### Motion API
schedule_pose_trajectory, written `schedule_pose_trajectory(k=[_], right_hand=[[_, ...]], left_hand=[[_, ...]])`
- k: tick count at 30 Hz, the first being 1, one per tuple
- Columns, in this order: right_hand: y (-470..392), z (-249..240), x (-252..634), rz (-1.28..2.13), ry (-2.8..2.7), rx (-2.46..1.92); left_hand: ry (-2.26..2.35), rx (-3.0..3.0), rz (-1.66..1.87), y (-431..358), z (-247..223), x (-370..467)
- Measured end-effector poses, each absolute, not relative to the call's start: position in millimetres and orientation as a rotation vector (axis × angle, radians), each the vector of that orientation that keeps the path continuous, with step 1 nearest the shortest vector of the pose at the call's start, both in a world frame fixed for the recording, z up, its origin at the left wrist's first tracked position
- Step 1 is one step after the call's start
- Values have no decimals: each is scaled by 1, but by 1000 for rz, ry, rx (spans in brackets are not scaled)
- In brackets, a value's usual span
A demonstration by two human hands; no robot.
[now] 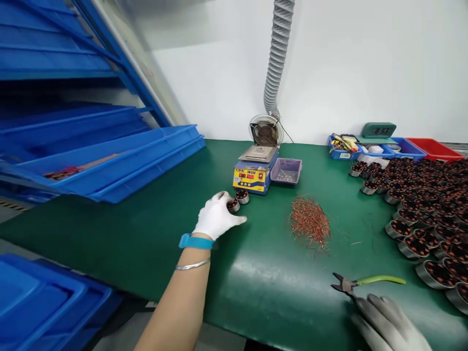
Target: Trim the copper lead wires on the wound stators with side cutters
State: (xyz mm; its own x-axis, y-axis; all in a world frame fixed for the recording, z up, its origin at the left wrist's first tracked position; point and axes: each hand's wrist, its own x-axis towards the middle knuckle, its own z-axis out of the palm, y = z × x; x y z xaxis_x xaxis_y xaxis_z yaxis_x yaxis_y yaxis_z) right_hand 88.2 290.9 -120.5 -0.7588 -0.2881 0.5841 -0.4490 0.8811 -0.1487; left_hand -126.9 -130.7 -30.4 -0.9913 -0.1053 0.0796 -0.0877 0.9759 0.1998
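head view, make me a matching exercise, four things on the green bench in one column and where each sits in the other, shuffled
Things:
1. small wound coil
2. cutters
3. pile of copper wire offcuts
4. digital clock

Places:
A. middle of the bench, right of the solder pot
B. back right, on the small bins
C. at the fingertips of the left hand
D. near edge, just in front of the right hand

Pairs: 1-C, 2-D, 3-A, 4-B

table mat green | trays blue | wire clippings copper-red | cutters lime-handled (jaws black) | bin red
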Motion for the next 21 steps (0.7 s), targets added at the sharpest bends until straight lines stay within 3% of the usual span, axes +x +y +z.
schedule_pose_trajectory(k=[3,12,16,21], right_hand=[[276,-114,88,103,-2424,801],[268,-91,96,-13,-2513,499],[237,-76,111,125,-2536,600],[217,-73,108,191,-2830,251]], left_hand=[[-3011,157,-258,-122,-36,-130],[-2904,31,-363,-102,-21,-113],[-2896,-771,-778,-45,-19,-60],[-2835,-1692,-807,-6,-39,-5]])
